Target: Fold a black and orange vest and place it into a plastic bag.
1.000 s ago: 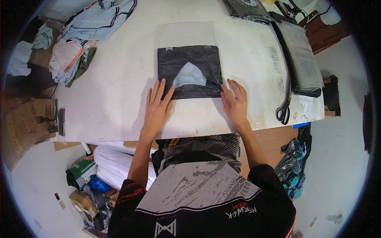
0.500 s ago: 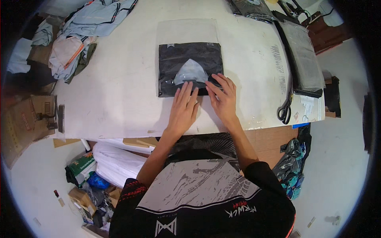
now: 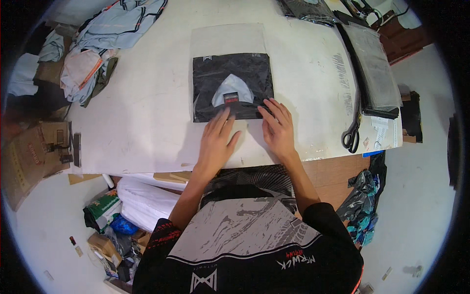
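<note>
A flat black-and-clear plastic bag (image 3: 205, 78) lies on the white table with its see-through flap (image 3: 227, 36) stretching away from me. Within its lower half shows a pale blue-grey folded cloth piece (image 3: 230, 82), like a garment's neck opening, with a small dark and red label (image 3: 230, 98). My left hand (image 3: 214, 142) is at the bag's near edge, its fingers stretched out and slightly blurred, holding nothing. At the near right corner, my right hand (image 3: 281, 130) rests its spread, bent fingers on the bag's edge.
Crumpled light garments (image 3: 93, 63) lie at the table's far left. On the right are a stack of clear plastic bags (image 3: 374, 68) and black scissors (image 3: 350, 139). More dark packaged items (image 3: 308, 12) sit at the back right. A cardboard box (image 3: 34, 154) stands left of the table.
My left hand has drawn back toward me and a little left, uncovering the dark and red label. My right hand stays at the bag's near right corner.
</note>
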A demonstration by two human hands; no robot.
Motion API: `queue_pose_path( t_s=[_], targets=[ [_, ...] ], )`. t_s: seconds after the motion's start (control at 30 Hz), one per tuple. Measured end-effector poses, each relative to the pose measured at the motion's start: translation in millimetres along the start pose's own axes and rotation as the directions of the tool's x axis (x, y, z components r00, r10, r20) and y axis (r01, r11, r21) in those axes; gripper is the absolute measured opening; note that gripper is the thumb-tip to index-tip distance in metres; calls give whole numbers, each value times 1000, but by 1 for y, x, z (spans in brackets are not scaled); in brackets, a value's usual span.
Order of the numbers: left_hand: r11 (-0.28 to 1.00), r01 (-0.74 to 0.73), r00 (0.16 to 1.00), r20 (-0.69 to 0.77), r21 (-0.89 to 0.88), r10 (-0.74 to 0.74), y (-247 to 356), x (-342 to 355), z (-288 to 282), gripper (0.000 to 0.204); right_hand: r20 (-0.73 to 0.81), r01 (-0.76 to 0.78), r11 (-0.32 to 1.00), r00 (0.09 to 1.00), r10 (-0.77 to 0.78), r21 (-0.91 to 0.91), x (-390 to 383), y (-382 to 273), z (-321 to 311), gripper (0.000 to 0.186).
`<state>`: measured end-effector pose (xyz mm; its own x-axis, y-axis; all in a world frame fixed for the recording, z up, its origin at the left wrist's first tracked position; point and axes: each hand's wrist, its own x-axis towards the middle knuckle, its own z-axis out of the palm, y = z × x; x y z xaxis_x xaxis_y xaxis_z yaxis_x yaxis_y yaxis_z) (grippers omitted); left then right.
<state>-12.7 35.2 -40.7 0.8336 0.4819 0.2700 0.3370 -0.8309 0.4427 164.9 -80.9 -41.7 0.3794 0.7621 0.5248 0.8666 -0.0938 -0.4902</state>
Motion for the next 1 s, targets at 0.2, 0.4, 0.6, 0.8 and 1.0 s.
queue_pose_path(
  t_s=[0.2, 0.4, 0.6, 0.8, 1.0],
  targets=[
    [967, 241, 966, -113, 88, -231, -34, -23, -42, 49, 4, -112, 993, 994, 112, 29, -11, 13, -12, 42],
    [983, -41, 997, 65, 179, 29, -64, -7, -35, 48, 157, -58, 990, 984, 79, -132, -10, 13, -10, 56],
    [990, -43, 998, -36, 135, 48, -100, 18, -10, 48, 225, -4, 982, 973, 48, -189, 20, 46, 21, 60],
    [969, -61, 993, -85, 238, 83, -112, 57, -19, 49, 121, 39, 969, 993, -10, -242, 58, 68, 29, 57],
    [999, 44, 999, 3, -11, -44, -62, -9, -28, 51, 159, -52, 972, 983, 90, -230, -12, 30, -2, 51]
  ],
)
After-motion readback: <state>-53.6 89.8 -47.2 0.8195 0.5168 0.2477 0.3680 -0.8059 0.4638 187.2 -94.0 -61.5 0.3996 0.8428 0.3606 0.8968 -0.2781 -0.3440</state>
